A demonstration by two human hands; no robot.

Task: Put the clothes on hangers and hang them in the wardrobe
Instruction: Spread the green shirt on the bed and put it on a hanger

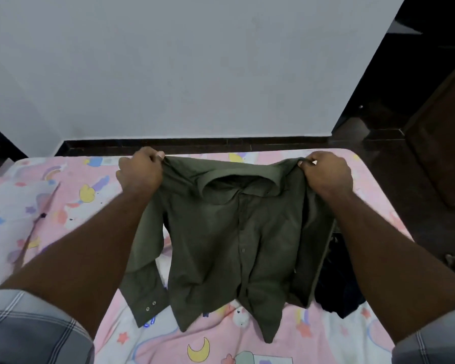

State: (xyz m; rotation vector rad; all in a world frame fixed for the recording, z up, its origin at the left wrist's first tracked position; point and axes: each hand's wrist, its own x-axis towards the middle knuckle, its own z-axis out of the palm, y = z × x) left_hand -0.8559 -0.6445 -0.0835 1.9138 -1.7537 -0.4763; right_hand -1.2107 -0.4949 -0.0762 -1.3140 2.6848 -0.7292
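Holding a dark olive-green shirt [237, 232] up by its two shoulders, the person stands at the near side of a bed. The left hand [141, 170] sits at about 10 o'clock from the middle of the shirt, and its fingers are curled tight around the cloth of the shoulder seam. The right hand [326, 173] is at about 2 o'clock and pinches the other shoulder in the same way, thumb and fingers pressed on the fabric. The two hands are well apart, so the shirt is stretched wide between them.

The shirt faces the person with its collar [242, 183] open at 12 o'clock and the button line running down toward 6 o'clock. Its lower hem touches the bed and folds there a little. One long sleeve hangs down at 8 o'clock, and the cuff [149, 307] with two metal snaps lies on the sheet.

The bedsheet [247, 345] is pink with a cartoon print of moons, stars and unicorns. At 9 o'clock a thin dark stick-like thing [38, 222] lies on the sheet; I cannot tell what it is. At 4 o'clock, just beside the shirt and partly under it, is a pile of dark clothing [336, 292]. Behind the bed stands a plain grey wall [195, 61]. The person's checked sleeves [29, 332] show at the bottom corners.
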